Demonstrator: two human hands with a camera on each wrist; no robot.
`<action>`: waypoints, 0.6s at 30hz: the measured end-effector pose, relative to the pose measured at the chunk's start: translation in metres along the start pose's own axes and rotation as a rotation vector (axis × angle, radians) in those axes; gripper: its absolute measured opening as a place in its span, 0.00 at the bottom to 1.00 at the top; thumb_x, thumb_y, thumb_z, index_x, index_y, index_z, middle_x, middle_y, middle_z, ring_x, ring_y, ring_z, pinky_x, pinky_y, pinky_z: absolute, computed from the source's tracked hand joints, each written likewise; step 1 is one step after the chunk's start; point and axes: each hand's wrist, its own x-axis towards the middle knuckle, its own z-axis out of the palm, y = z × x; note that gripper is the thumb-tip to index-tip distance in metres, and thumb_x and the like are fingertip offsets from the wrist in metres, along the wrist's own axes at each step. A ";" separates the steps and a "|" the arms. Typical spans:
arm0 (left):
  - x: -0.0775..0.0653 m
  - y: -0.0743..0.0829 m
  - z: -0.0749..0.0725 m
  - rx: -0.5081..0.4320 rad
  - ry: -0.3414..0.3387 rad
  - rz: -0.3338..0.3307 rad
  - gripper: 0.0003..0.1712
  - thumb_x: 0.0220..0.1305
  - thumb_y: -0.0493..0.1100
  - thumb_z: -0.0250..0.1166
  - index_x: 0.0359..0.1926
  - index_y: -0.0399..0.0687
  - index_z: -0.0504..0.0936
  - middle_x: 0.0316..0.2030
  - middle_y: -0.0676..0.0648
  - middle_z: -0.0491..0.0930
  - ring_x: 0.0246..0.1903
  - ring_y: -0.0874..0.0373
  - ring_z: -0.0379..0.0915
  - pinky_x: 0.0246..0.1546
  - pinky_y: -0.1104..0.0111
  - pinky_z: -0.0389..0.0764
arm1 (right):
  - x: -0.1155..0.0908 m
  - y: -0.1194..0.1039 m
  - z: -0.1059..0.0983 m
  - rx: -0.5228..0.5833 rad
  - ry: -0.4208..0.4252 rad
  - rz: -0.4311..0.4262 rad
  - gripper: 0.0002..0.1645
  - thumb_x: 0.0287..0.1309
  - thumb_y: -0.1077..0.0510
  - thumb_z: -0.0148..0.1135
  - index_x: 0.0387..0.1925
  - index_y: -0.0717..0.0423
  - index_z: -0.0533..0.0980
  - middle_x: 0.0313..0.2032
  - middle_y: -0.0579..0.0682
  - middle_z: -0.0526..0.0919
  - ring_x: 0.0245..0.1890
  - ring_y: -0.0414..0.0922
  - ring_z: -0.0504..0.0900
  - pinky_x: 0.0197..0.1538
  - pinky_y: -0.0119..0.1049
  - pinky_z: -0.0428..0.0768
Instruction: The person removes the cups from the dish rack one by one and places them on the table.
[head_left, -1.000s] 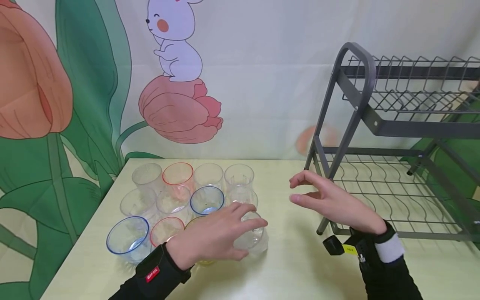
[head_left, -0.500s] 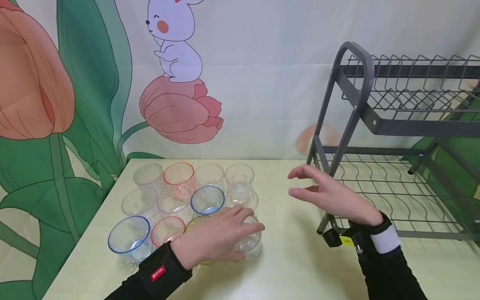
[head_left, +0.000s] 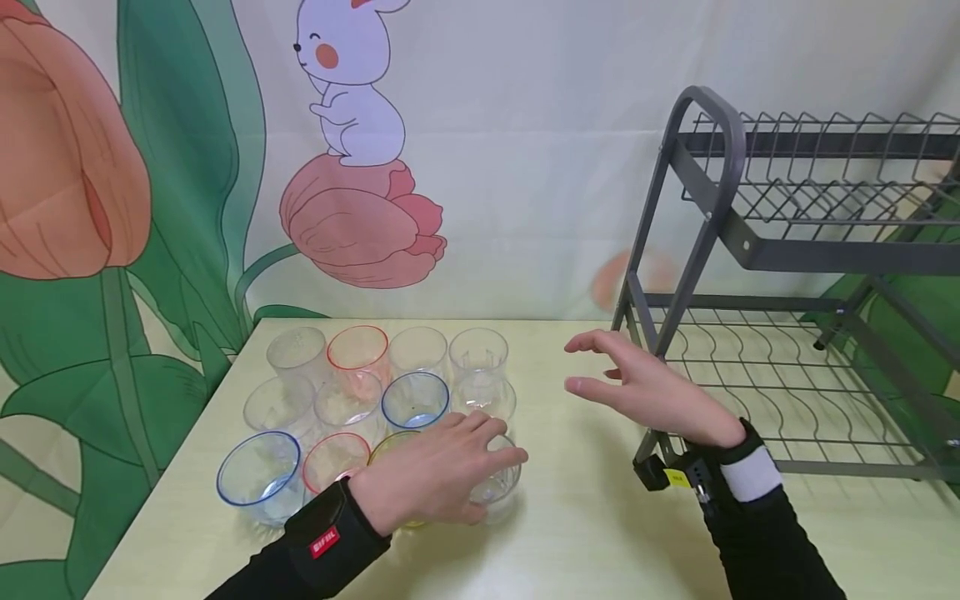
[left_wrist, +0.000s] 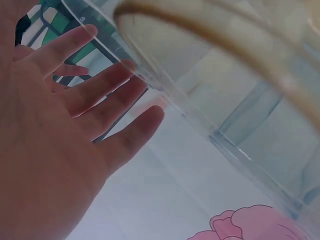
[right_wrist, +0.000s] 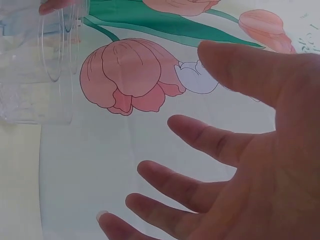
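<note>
In the head view my left hand (head_left: 442,471) reaches over the front row of glasses. Thumb and fingers hold a clear glass (head_left: 504,482) at the row's right end; the hand covers part of it. A yellow-rimmed glass (head_left: 390,446) sits mostly hidden beneath this hand. Its fingers (left_wrist: 142,127) look fairly straight in the left wrist view, close to the glass walls. My right hand (head_left: 645,387) hovers left of the rack with nothing in it, thumb apart from the fingers, which spread out in the right wrist view.
Several glasses stand in rows at left, including a blue-rimmed one (head_left: 258,471) at the front left corner and a red-rimmed one (head_left: 357,348) at the back. A dark two-tier wire rack (head_left: 757,254) stands at right on the pale table (head_left: 577,533), before a printed curtain.
The left hand and the clear glass have shifted slightly left, and the glass now lines up with the front row. My right hand has drifted a little left.
</note>
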 end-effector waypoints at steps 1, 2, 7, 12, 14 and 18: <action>0.000 0.000 0.000 0.001 -0.004 -0.001 0.36 0.48 0.59 0.75 0.60 0.61 0.77 0.50 0.50 0.73 0.52 0.53 0.68 0.52 0.61 0.72 | 0.000 0.000 0.000 0.000 -0.001 0.001 0.32 0.63 0.38 0.61 0.62 0.49 0.68 0.63 0.47 0.69 0.63 0.45 0.66 0.63 0.53 0.67; 0.000 0.000 -0.001 0.003 -0.006 0.000 0.36 0.48 0.59 0.75 0.59 0.60 0.77 0.49 0.50 0.73 0.52 0.53 0.68 0.52 0.61 0.72 | 0.001 0.000 0.000 -0.001 -0.002 0.002 0.33 0.63 0.38 0.61 0.62 0.49 0.68 0.63 0.47 0.69 0.63 0.45 0.66 0.63 0.53 0.67; 0.003 0.000 -0.002 0.019 -0.010 0.010 0.36 0.47 0.59 0.75 0.59 0.60 0.77 0.49 0.50 0.74 0.55 0.53 0.68 0.54 0.59 0.71 | 0.002 0.000 0.001 -0.004 -0.006 0.021 0.33 0.63 0.36 0.60 0.63 0.47 0.67 0.63 0.45 0.69 0.64 0.45 0.67 0.64 0.53 0.67; 0.004 0.001 -0.002 0.031 -0.026 0.014 0.37 0.47 0.60 0.75 0.59 0.61 0.77 0.50 0.50 0.74 0.60 0.50 0.65 0.60 0.56 0.68 | 0.003 0.003 0.004 -0.001 -0.005 0.026 0.33 0.63 0.37 0.60 0.63 0.47 0.67 0.63 0.45 0.69 0.64 0.45 0.66 0.64 0.52 0.67; 0.005 0.000 -0.003 0.020 -0.045 0.005 0.38 0.48 0.60 0.75 0.61 0.61 0.75 0.53 0.50 0.73 0.64 0.49 0.62 0.63 0.53 0.65 | 0.004 0.004 0.005 -0.002 0.000 0.020 0.33 0.63 0.37 0.60 0.63 0.48 0.68 0.63 0.46 0.69 0.64 0.45 0.66 0.64 0.52 0.66; 0.004 -0.001 -0.004 -0.038 -0.087 -0.032 0.46 0.47 0.65 0.74 0.67 0.62 0.71 0.62 0.48 0.70 0.70 0.48 0.53 0.66 0.49 0.60 | 0.006 0.004 0.008 -0.015 0.018 0.016 0.33 0.63 0.37 0.60 0.63 0.48 0.68 0.63 0.46 0.68 0.64 0.45 0.66 0.64 0.52 0.66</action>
